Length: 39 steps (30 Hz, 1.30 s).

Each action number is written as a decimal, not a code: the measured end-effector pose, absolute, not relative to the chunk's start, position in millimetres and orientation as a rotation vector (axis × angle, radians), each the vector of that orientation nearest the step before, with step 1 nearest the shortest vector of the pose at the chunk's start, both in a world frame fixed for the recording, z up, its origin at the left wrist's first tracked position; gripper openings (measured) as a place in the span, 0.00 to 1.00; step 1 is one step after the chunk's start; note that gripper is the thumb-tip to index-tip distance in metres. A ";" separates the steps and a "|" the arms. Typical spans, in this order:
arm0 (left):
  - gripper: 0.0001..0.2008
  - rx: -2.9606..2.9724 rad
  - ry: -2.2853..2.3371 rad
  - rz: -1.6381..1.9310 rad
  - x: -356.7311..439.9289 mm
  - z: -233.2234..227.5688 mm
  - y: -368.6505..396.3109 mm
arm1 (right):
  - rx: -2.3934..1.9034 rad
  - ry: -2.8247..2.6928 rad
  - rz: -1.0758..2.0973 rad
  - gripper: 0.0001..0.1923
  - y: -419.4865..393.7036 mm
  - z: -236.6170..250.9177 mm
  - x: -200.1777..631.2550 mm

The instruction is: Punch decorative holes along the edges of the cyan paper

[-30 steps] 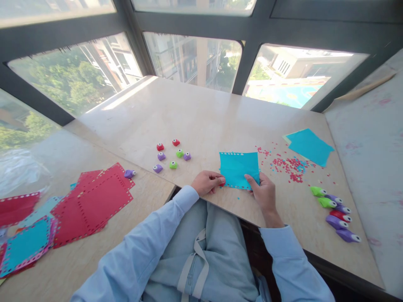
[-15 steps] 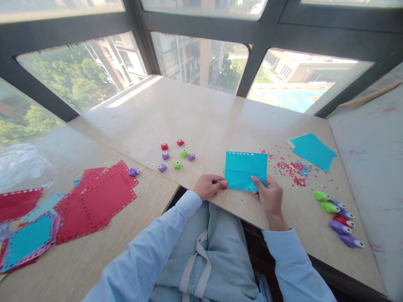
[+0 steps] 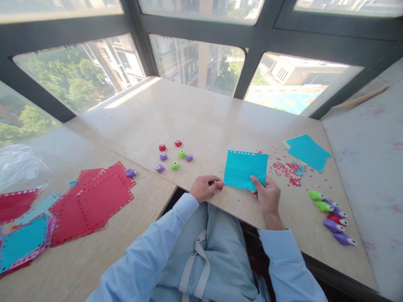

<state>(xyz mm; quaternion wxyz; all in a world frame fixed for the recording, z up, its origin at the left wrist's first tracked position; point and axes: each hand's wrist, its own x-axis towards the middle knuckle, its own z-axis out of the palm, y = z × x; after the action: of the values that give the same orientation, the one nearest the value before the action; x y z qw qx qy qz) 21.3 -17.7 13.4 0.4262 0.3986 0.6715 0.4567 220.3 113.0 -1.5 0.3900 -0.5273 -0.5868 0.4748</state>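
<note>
A blue sheet of paper (image 3: 244, 170) has punched holes along its top and bottom edges. My right hand (image 3: 267, 195) pinches its lower right corner, thumb on top and fingers underneath. At the lower left corner, my left hand (image 3: 206, 188) is closed around a small red craft punch (image 3: 221, 187), mostly hidden by the fingers. The punch sits right at the sheet's corner; whether paper is inside its slot I cannot tell. Just below the sheet lies a tiny blue paper bit (image 3: 239, 200).
Several small craft punches (image 3: 175, 165) stand left of the sheet, and larger ones (image 3: 334, 226) line the right side. Punched confetti (image 3: 291, 170) lies near more blue paper (image 3: 310, 152). Punched red sheets (image 3: 103, 201) and a purple punch (image 3: 131, 173) are on the left, by windows.
The blue sheet has turned slightly, its lower left corner swinging left. My left hand still holds the red punch at that corner. The whole view has shifted a little.
</note>
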 end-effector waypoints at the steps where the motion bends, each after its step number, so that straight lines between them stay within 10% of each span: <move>1: 0.16 0.985 1.674 1.155 21.3 12.6 -17.8 | -1.342 -1.492 1.203 0.28 112.7 -1.0 220.3; 39: 0.13 1.253 1.652 1.495 34.0 3.2 -22.7 | -1.057 -1.329 1.500 0.22 114.2 -13.7 223.7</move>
<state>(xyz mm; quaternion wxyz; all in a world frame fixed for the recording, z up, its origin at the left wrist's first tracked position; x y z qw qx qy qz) 34.0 -22.7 3.2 0.2885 0.4694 0.6188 0.5599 223.7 114.2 -13.7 0.4241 -0.4225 -0.5311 0.5996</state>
